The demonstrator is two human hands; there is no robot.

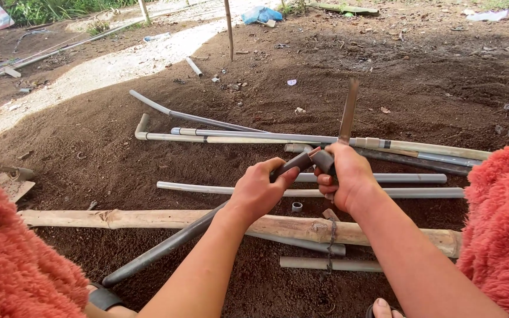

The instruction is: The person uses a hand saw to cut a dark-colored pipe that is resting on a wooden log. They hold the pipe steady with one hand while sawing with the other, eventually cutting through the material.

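Here, out on dark, crumbly soil: left hand (258, 189) wrapped tight around a long grey plastic pipe (166, 247), smooth and dull, running from the near left up to the middle of the scene. Right hand (344, 176) closed too, fingers clamping a short grey pipe fitting (323, 159) against that pipe's far end, together with the handle of a knife (348, 112) whose flat, worn blade points straight up and away. Fitting touching the pipe end or perhaps partly over it; hard to tell with the fingers in the way.

Just beneath the hands, a rough, pale wooden pole (148, 219), bark-scarred and knotty, lying left to right across the near ground. Between pole and wrists, a small grey ring (297, 206) on the soil. Farther off, several more pipes in loose parallel: a straight grey length (207, 189), a paler one with an elbow (142, 125) at its left end, and a curved dark one (178, 112) beyond. Fluffy coral-red fabric (13, 265) bulking in at both near corners, hemming the arms in. Open, bare earth to the left of the pipes and on the far right.
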